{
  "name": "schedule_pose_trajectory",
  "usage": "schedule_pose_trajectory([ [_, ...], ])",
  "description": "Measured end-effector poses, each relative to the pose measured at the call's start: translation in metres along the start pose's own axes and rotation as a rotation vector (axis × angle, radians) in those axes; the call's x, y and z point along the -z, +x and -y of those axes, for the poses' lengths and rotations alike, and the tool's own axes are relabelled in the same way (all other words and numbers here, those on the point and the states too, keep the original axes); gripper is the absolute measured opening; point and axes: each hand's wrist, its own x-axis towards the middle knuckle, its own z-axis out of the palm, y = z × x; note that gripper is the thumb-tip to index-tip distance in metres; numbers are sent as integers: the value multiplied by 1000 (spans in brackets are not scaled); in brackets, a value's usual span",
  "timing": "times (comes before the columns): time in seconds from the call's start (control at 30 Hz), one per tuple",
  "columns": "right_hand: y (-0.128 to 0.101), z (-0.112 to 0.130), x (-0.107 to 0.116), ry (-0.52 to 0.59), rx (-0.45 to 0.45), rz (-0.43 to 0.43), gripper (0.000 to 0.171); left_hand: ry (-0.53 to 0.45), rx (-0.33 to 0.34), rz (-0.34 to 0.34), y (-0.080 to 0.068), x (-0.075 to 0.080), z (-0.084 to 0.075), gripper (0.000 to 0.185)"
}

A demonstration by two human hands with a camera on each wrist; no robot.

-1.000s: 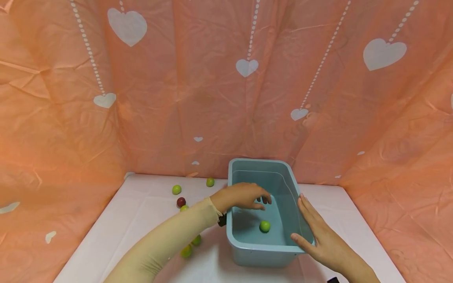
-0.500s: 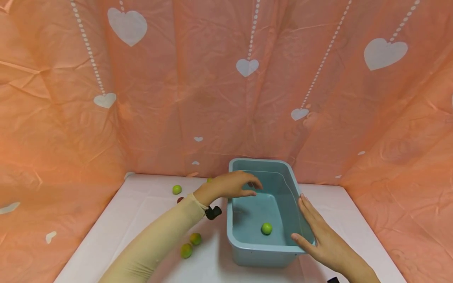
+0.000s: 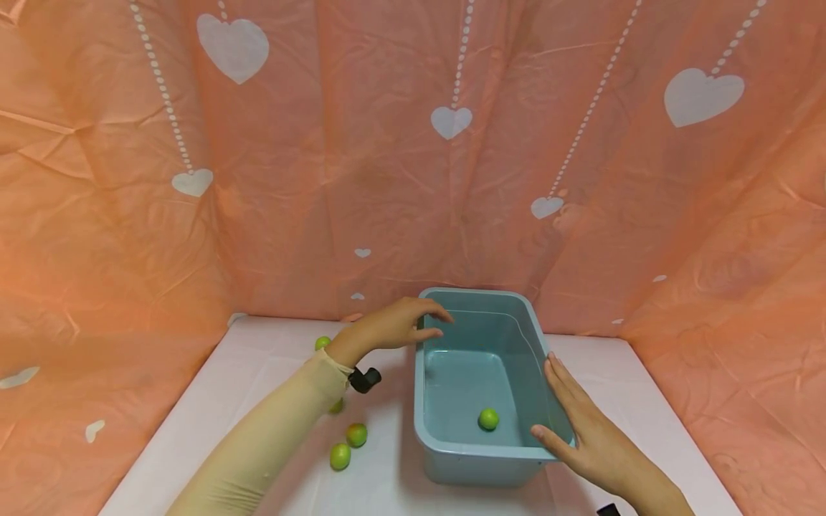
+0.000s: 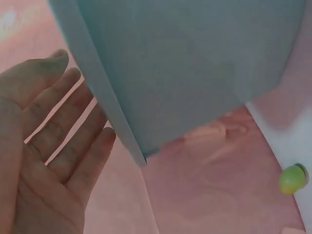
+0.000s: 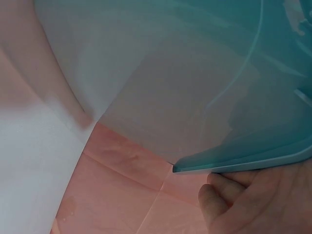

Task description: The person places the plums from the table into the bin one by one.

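A grey-blue plastic bin (image 3: 493, 451) stands on the white table. Inside it, near the front, lies a small round green fruit (image 3: 488, 419) whose kind I cannot tell. My left hand (image 3: 403, 324) hovers at the bin's left rim, holding nothing, fingers spread and loosely bent. In the left wrist view, the palm of the left hand (image 4: 53, 141) faces the camera beside the bin wall (image 4: 185, 68). My right hand (image 3: 590, 430) rests on the bin's front right corner, fingers straight along the rim and thumb over it. The right wrist view has the right hand (image 5: 265, 202) touching the rim.
Left of the bin, several similar fruits lie on the table (image 3: 393, 487): a yellow-green one (image 3: 340, 456), a reddish-green one (image 3: 357, 434), and a far green one (image 3: 323, 343). Another fruit (image 3: 336, 406) is partly behind my left sleeve (image 3: 271, 430). An orange curtain (image 3: 387, 179) surrounds the table.
My left hand has moved left and back, from over the bin's middle to its left rim. The fruit in the bin has shifted slightly forward and right. My right hand stays put.
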Motion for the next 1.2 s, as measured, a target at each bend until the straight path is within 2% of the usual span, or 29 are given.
schedule_pose_trajectory([
  [0.17,1,0,0,-13,16,-15,96,-24,52,-46,-9,6,7,36],
  [0.43,1,0,0,-43,18,-8,96,31,160,-135,-24,8,26,39],
  [0.63,3,1,2,-87,66,-26,97,-39,271,-184,-34,6,40,47],
  [0.83,4,0,2,-95,108,-50,97,-22,270,-205,-43,0,61,44],
  [0.97,5,0,1,-97,105,-46,95,-39,302,-205,-50,-6,79,46],
  [1.2,4,0,2,-94,71,-27,94,68,360,-216,-54,-21,100,43],
])
